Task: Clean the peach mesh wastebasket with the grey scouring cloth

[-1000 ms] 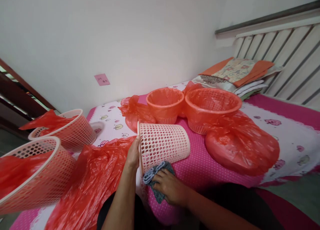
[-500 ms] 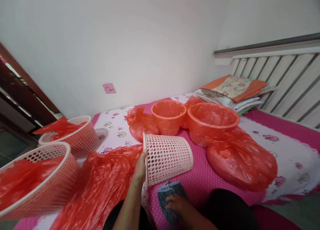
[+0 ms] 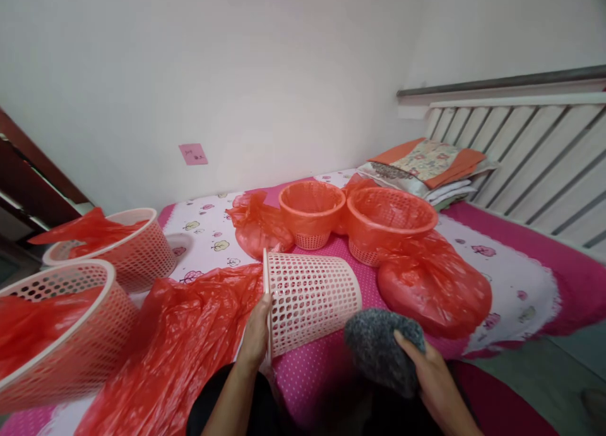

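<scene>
A pale pink plastic basket with holes in its wall lies on its side on the bed, its mouth facing left. My left hand grips the basket's rim, the fingers partly hidden behind it. In my right hand is a fuzzy dark grey-green cloth, bunched up just right of the basket's base, with the thumb on top. A spread red plastic bag lies on the bed left of the basket, reaching its mouth.
Two pink baskets with red bags inside stand at the left. Behind are two baskets lined with red plastic and a knotted red bag. A full red bag sits at right, near folded bedding and a slatted headboard.
My right hand has lifted the cloth and moved it up and to the right, turning it over. The left hand stays on the basket's rim. The view has shifted slightly right.
</scene>
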Tool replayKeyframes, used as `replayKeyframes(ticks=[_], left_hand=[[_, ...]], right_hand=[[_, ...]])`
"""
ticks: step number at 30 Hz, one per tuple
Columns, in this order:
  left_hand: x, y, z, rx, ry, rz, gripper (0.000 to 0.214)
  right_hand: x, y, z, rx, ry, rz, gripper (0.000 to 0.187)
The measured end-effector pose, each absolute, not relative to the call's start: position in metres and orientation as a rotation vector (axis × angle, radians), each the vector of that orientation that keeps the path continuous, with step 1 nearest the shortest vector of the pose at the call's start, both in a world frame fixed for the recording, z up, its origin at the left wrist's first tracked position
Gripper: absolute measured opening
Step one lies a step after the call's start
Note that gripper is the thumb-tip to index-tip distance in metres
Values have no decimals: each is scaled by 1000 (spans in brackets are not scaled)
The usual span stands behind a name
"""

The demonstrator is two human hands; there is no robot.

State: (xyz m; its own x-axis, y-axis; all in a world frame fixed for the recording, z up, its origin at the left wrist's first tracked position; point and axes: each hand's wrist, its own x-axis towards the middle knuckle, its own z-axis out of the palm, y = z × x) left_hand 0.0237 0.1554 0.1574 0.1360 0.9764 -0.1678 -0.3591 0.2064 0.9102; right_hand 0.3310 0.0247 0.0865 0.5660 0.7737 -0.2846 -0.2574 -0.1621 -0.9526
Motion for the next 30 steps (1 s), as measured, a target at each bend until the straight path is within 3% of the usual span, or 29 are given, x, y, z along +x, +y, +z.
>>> replayKeyframes(ticks=[4,10,16,24,30], left_hand=[[32,151,158,760,898,1134,51],[30,151,156,697,838,1093,52],[30,149,156,663,815,1059,61],[31,149,155,686,775,1042,60],[33,147,154,631,739,1039,62]], right_hand=[[348,42,112,-1507,-466,673,69],[341,77,138,-1468,-644,316,60],[319,113,116,-1439,-1093,366,58],[334,131,91,-1520,-1372,149,52],[306,127,97,-1450,-1532,28,68]])
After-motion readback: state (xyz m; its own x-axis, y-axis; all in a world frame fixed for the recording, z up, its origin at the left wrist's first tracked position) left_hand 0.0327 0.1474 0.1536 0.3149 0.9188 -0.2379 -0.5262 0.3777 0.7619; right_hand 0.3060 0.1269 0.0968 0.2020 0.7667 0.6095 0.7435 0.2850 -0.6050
